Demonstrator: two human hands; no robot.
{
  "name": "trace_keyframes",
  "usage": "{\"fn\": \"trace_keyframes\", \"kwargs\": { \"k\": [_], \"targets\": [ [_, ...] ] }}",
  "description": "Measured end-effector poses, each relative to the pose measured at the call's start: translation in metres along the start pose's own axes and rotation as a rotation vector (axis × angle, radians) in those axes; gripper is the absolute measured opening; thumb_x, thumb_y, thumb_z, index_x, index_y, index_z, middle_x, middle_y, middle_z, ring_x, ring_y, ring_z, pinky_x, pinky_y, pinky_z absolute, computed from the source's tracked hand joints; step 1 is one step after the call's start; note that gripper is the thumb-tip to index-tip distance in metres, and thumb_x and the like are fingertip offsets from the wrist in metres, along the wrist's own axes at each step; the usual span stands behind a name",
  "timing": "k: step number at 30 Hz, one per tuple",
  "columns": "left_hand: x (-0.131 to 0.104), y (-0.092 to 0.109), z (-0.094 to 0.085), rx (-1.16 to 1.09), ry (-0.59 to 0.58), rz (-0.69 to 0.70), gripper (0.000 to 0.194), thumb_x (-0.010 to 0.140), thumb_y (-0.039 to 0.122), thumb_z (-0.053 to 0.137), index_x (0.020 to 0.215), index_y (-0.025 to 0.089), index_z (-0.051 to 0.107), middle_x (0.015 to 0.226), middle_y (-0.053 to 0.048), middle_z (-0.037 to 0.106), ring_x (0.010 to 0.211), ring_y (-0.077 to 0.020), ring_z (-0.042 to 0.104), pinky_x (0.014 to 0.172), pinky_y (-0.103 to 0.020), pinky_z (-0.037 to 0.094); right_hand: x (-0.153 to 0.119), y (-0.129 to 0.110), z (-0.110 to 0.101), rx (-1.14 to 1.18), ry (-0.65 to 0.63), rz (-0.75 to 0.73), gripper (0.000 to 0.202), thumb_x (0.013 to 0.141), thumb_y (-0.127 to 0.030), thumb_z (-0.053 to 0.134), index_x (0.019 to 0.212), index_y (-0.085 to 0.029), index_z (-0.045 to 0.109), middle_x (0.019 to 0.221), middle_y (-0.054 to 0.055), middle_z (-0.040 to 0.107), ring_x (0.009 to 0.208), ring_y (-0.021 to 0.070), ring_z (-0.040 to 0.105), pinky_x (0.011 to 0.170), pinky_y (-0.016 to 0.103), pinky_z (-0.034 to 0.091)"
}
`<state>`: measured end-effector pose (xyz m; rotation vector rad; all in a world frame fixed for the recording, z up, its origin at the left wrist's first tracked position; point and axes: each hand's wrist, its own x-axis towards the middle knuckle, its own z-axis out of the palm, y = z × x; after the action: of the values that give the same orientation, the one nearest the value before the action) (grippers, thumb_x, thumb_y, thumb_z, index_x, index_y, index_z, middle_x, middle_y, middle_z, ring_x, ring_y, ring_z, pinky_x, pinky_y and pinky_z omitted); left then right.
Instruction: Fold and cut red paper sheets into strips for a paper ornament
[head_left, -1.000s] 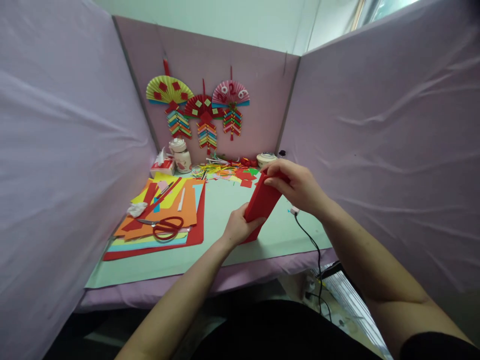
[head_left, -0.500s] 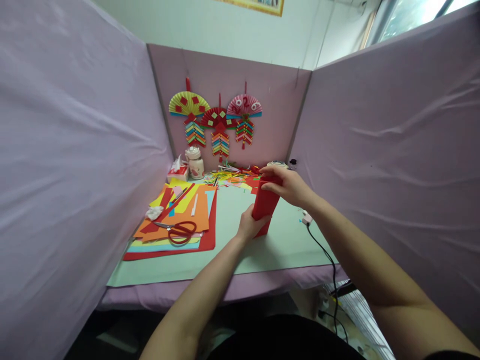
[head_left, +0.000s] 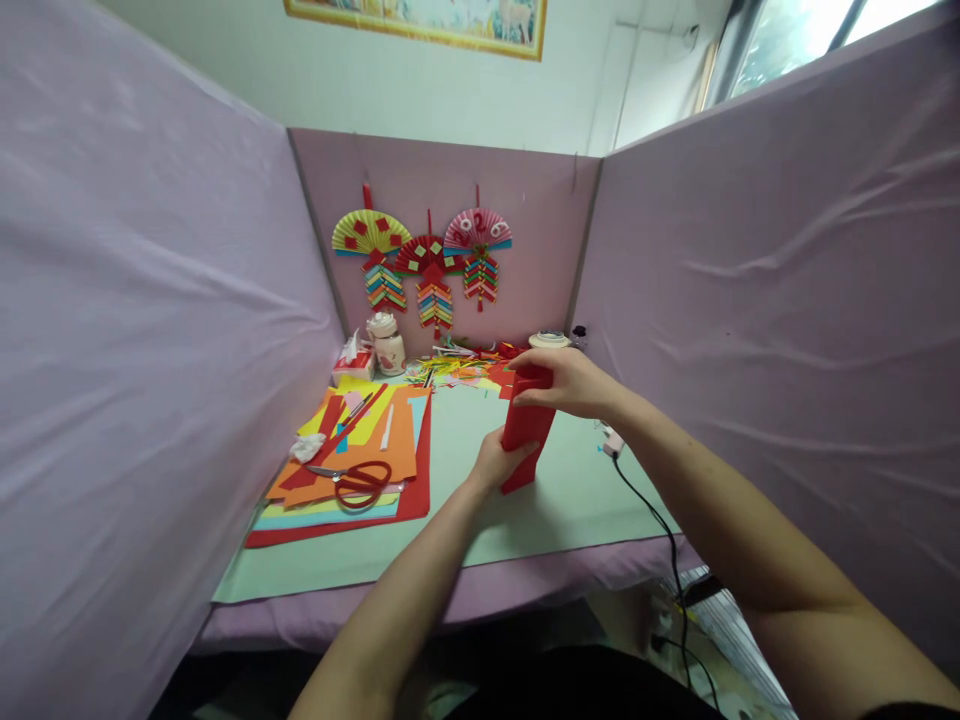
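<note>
A tall strip of folded red paper (head_left: pixel 528 425) stands nearly upright on the pale green table mat, its lower end touching the mat. My left hand (head_left: pixel 501 458) grips its lower half from the left, thumb across the front. My right hand (head_left: pixel 564 382) is closed around its upper end, thumb in front and fingers over the top. Whether the paper has one layer or several I cannot tell. Left of my hands, red-handled scissors (head_left: pixel 360 484) lie on a pile of coloured paper (head_left: pixel 405 455).
Behind my hands lie coloured paper scraps (head_left: pixel 457 369). A white jar (head_left: pixel 387 345) and a tissue box (head_left: pixel 354 362) stand at the back left. Paper fan ornaments (head_left: pixel 431 258) hang on the pink back panel. A charger with a black cable (head_left: pixel 637 492) lies on the right.
My view has tilted up slightly, so everything sits lower in the picture. Both hands keep hold of the red paper, which stands a little more upright.
</note>
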<state>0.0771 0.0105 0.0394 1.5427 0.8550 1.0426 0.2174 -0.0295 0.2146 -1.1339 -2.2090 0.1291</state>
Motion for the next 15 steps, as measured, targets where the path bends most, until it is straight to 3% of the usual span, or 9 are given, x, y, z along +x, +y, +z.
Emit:
{"fn": "trace_keyframes", "kwargs": {
  "k": [9,15],
  "targets": [
    [-0.01,0.007,0.001,0.045,-0.057,-0.006,0.032,0.072,0.036,0.07,0.094,0.013,0.064,0.087,-0.006,0.07,0.072,-0.0187,0.061,0.064,-0.03,0.05,-0.003,0.003,-0.002,0.006,-0.001,0.04,0.014,0.076,-0.027,0.065,0.087,-0.019,0.068,0.085,0.001,0.069,0.075,0.0158,0.059,0.065,0.026,0.043],
    [-0.035,0.025,0.003,-0.07,-0.27,-0.073,0.04,0.073,0.043,0.071,0.098,0.013,0.063,0.091,-0.008,0.071,0.079,-0.0224,0.065,0.067,-0.032,0.052,-0.004,0.005,-0.009,0.046,-0.006,0.119,0.019,0.071,-0.036,0.071,0.079,-0.019,0.068,0.077,0.001,0.067,0.072,0.0169,0.058,0.062,0.027,0.042]
  ]
}}
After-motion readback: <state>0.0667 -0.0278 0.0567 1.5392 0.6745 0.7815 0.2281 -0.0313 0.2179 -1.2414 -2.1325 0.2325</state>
